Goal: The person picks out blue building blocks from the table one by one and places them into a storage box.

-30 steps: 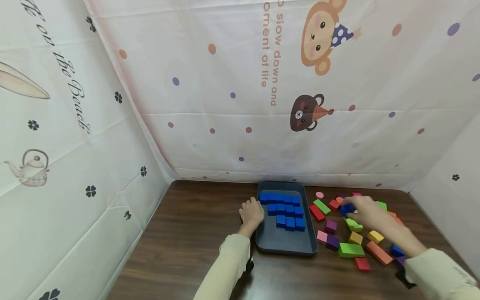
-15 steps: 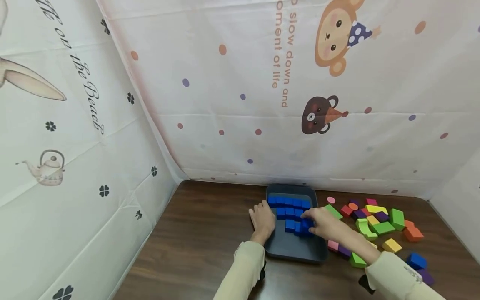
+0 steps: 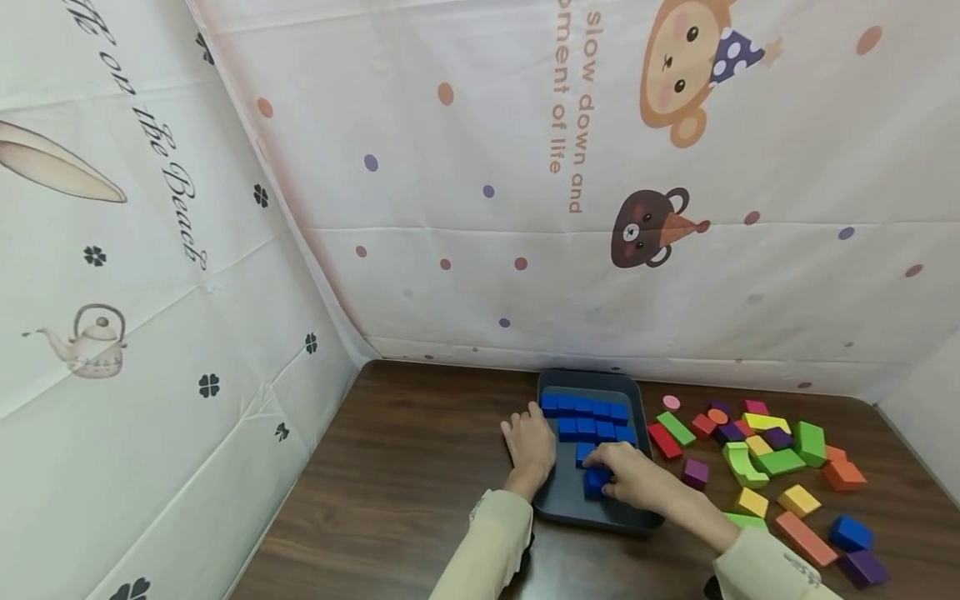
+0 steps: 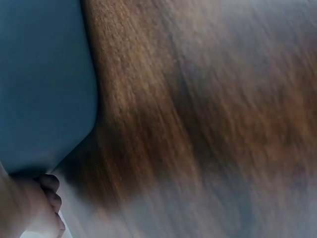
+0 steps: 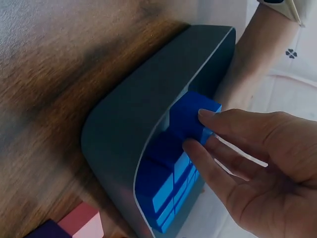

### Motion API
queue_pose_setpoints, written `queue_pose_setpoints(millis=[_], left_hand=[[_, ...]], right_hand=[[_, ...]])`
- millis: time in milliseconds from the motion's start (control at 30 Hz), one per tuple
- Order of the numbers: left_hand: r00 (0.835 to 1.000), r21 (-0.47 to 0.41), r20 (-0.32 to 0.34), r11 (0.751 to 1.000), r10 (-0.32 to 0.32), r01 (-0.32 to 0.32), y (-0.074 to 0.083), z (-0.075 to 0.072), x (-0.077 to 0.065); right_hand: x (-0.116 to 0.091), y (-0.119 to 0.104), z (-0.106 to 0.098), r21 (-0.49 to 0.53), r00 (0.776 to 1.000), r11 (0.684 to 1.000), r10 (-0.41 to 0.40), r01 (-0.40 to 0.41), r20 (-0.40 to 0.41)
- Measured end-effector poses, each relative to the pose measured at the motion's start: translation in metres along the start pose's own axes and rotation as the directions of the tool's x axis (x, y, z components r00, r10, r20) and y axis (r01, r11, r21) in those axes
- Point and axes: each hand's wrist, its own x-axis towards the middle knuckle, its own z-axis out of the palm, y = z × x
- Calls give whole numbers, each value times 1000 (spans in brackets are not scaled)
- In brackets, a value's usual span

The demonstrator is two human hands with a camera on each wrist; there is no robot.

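My right hand (image 3: 633, 477) reaches into the dark grey tray (image 3: 600, 512) from its right side. Its thumb and fingers pinch a blue block (image 5: 190, 115), which shows in the head view below the third row. Further back in the tray, blue blocks (image 3: 585, 407) stand in rows, several in each of the two far ones. One blue cube (image 3: 584, 454) shows in the third row, the rest of which my fingers cover. My left hand (image 3: 531, 450) holds the tray's left rim, its fingers curled outside the wall in the left wrist view (image 4: 37, 203).
To the tray's right lie scattered blocks: a green arch (image 3: 742, 467), a red block (image 3: 664, 441), a purple cube (image 3: 695, 473), yellow cubes (image 3: 799, 500), an orange bar (image 3: 805, 538) and a loose blue block (image 3: 851, 533). A patterned cloth (image 3: 420, 300) hangs behind the brown table (image 3: 405, 442).
My right hand has come left from the scattered blocks into the tray with blue in its fingers, then moved toward the tray's near side. The left hand stays at the rim. The view has shifted slightly.
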Motion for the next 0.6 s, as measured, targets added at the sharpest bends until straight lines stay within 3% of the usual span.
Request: queue_pose_setpoints(millis=[600], left_hand=[[999, -13, 29, 999, -36, 37, 2, -1, 1]], right_hand=[[-1, 0, 16, -31, 999, 999, 37, -37, -5]])
